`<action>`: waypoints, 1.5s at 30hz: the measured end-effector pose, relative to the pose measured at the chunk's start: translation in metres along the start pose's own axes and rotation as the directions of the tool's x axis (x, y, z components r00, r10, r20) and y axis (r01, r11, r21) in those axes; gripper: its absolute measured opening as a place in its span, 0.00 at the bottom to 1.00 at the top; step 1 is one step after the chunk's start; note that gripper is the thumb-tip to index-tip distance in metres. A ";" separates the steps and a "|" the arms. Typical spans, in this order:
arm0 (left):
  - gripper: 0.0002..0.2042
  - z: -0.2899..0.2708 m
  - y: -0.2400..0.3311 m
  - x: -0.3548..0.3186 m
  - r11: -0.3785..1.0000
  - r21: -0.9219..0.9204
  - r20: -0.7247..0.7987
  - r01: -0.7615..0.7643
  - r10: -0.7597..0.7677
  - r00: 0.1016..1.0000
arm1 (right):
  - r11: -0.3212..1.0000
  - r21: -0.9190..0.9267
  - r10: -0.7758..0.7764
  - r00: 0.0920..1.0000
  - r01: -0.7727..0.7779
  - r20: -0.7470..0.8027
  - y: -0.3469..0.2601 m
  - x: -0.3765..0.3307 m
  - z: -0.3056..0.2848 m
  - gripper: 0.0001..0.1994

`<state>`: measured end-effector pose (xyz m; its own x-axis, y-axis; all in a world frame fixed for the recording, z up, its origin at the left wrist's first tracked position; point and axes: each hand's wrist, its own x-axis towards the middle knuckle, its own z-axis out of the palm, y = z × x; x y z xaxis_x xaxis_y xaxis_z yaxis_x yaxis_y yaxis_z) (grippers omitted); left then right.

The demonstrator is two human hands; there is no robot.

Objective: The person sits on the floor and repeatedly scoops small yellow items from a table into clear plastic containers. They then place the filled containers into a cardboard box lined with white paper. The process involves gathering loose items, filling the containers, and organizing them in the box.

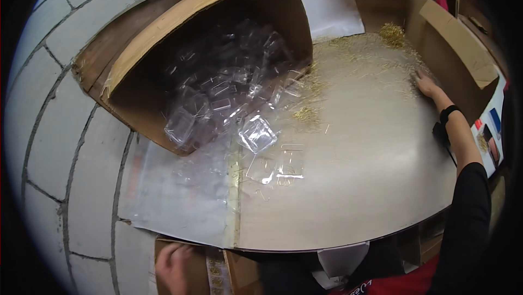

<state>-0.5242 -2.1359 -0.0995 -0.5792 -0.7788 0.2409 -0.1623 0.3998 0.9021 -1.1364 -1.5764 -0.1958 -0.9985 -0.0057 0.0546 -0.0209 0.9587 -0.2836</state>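
My right hand (429, 85) reaches out to the right side of the table (348, 197), its fingers spread at the edge of thin gold wire pieces (393, 35) scattered along the back right. Below the table's front edge, my left hand (173, 268) hangs over an open cardboard box (245, 273); its fingers are curled and smeared by motion, so whether it holds anything is hidden. Inside that box lies a clear strip with gold pieces (218, 276). Several clear plastic boxes (257, 133) spill onto the table from a large tipped carton (212, 6).
Clear plastic sheeting (174, 202) covers the table's left part, ending at a yellowish tape strip (233, 202). A second gold wire heap (306, 114) lies near the carton. Cardboard walls (457, 39) border the right side. A white sheet (332, 9) leans at the back.
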 end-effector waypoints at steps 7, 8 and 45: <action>0.12 0.227 0.062 0.062 0.679 0.282 0.598 -0.678 0.429 0.677 | 0.844 -0.049 -0.509 0.825 0.535 0.246 -0.179 -0.139 0.021 0.31; 0.13 0.245 0.064 0.062 0.594 0.352 0.618 -0.724 0.434 0.656 | 0.832 -0.048 -0.523 0.811 0.552 0.264 -0.189 -0.168 0.020 0.31; 0.06 0.158 0.014 -0.092 0.809 -0.383 0.480 0.445 -0.237 0.845 | 0.822 0.305 -0.453 0.877 0.481 -0.160 -0.192 -0.377 0.027 0.25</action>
<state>-0.5995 -1.9821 -0.1660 -0.8339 -0.5210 -0.1824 -0.0829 -0.2085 0.9745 -0.7570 -1.7658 -0.1874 -0.8580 -0.3941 0.3295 -0.5126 0.6986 -0.4992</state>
